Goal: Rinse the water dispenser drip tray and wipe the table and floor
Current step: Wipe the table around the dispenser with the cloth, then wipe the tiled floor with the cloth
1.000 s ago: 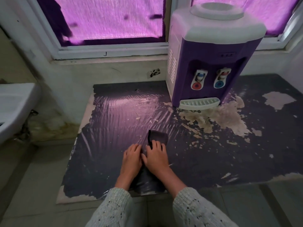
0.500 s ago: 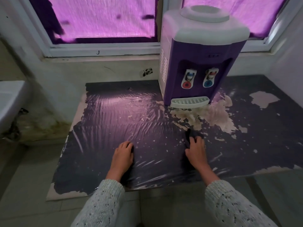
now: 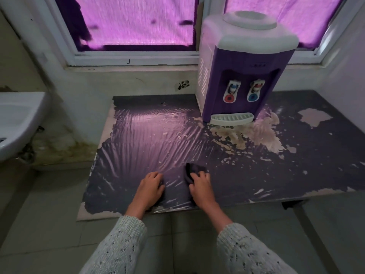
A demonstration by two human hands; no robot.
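Note:
A dark table (image 3: 296, 171) with a peeling, wet and streaked top fills the middle of the view. At its back stands a purple and white water dispenser (image 3: 245, 64) with a white slotted drip tray (image 3: 231, 118) seated at its base. My right hand (image 3: 200, 187) presses a dark cloth (image 3: 192, 169) flat on the table near the front edge. My left hand (image 3: 151, 187) rests palm down on the wet surface beside it, fingers slightly curled, holding nothing.
A white sink (image 3: 17, 123) hangs on the left wall. A window with a purple curtain (image 3: 138, 22) runs behind the table. Pale tiled floor (image 3: 39, 224) lies in front and to the left. A white wall (image 3: 347, 66) closes the right side.
My right hand swept the cloth out to the right and has come back left, close to my left hand. My left hand stayed pressed on the table.

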